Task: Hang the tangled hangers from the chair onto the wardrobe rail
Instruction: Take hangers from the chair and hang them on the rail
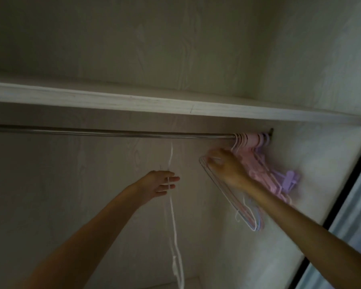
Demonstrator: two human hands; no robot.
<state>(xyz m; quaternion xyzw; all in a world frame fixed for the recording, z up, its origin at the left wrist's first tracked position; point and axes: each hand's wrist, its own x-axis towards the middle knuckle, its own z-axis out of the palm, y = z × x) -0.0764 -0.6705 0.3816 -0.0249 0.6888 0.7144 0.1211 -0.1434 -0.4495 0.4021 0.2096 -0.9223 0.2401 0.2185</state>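
A: We start at the left hand (162,182). What do we record for its state?

B: We record its fingers (171,179) extended toward the right, with a thin white hanger (172,205) running down across them. The hanger is seen edge-on, so we cannot tell whether the fingers pinch it or merely touch it. Its top reaches up toward the wardrobe rail (113,132), but blur hides whether the hook sits on the rail.

A: And the right hand (227,165)?

B: We note it closed around a bundle of thin hangers (233,201) near their upper end. The bundle slopes down and to the right beneath the forearm, and it shows white, pale blue and pink outlines lying close together. Motion blur hides the exact finger placement.

A: Moving outward, where are the remaining hangers?

B: We find a cluster of pink hangers (256,172) hooked on the far right end of the rail, just beside the right hand. Lilac hangers (288,178) hang behind them, against the wardrobe side panel (321,163).

A: What surrounds the rail?

B: We see a white shelf (133,99) directly above it, spanning the wardrobe. The rest of the rail to the left of the cluster is bare metal.
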